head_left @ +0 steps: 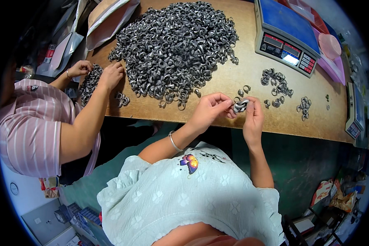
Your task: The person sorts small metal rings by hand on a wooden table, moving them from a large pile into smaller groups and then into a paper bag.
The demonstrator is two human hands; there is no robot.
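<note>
Close to the table's front edge, my left hand (212, 110) and my right hand (253, 118) meet around a few grey metal rings (240, 106). Both hands are closed, thumbs and fingertips pinching the rings from either side. How many they hold is hard to make out. Just beyond my fingers lie a couple of loose rings (246, 88). A large heap of grey metal rings (172, 49) spreads over the table to the far left of my hands. To the right are a smaller cluster of rings (276, 82) and another little group (304, 107).
A co-worker in a pink striped top (33, 123) sits at the left, both hands at a small ring pile (91, 84). A blue-topped digital scale (289, 33) stands at the back right, beside a pink tray (334, 67). Another scale (354, 110) sits at the right edge. A white sack (106, 24) leans behind.
</note>
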